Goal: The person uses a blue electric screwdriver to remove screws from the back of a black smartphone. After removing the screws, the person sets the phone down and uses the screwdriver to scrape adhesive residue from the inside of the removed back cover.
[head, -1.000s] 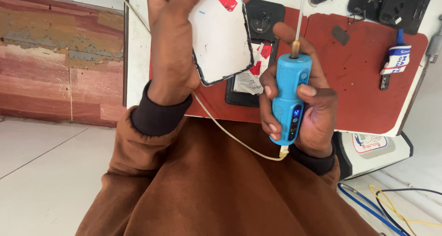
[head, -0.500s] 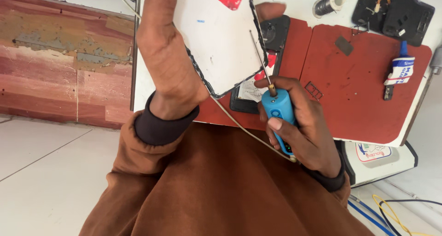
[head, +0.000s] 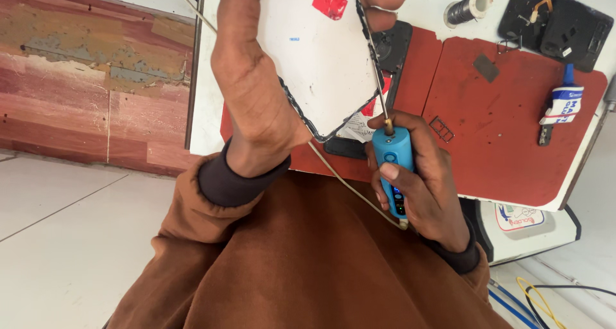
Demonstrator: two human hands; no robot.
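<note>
My left hand (head: 256,85) grips a white flat phone panel (head: 311,59) with a dark rim and a red sticker, held up close to the camera. My right hand (head: 417,181) is wrapped around a blue pen-shaped powered tool (head: 393,165). Its thin metal tip (head: 378,95) runs along the panel's right edge. A beige cable (head: 350,188) trails from the tool's lower end across my brown sleeves.
A red work mat (head: 507,136) covers the white bench. On it lie a black phone (head: 391,53), a dark back cover (head: 558,24), a spool of wire (head: 468,9), a blue-and-white tube (head: 563,104) and a small metal tray (head: 443,129). Cables lie on the floor at lower right.
The panel has been raised closer to the camera and tilted. My right hand has dropped lower, and the tool's tip has come up against the panel's right edge.
</note>
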